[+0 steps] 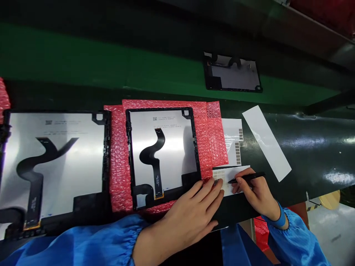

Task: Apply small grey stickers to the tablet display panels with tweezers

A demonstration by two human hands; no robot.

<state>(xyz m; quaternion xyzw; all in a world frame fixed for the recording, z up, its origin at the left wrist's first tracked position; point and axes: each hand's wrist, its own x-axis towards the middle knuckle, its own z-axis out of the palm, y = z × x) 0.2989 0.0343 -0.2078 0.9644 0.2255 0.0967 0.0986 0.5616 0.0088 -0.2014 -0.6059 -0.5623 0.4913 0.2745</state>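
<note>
My right hand (256, 192) grips slim black tweezers (246, 178), their tip low over a white sheet of small stickers (230, 187). My left hand (191, 218) lies flat with fingers stretched out, its fingertips on the left part of that sheet, beside the corner of a screen panel. This black-framed screen panel (174, 155) lies back side up on red bubble wrap (215, 136). A black flex cable (156, 162) curves down its silver back. The fingers cover part of the sticker sheet.
Another screen panel (61, 173) lies at the left. Behind the sticker sheet is a second sheet (234, 127) with dark stickers, partly under the bubble wrap. A blank white strip (267, 144) lies at the right. A further panel (235, 77) rests at the back of the dark bench.
</note>
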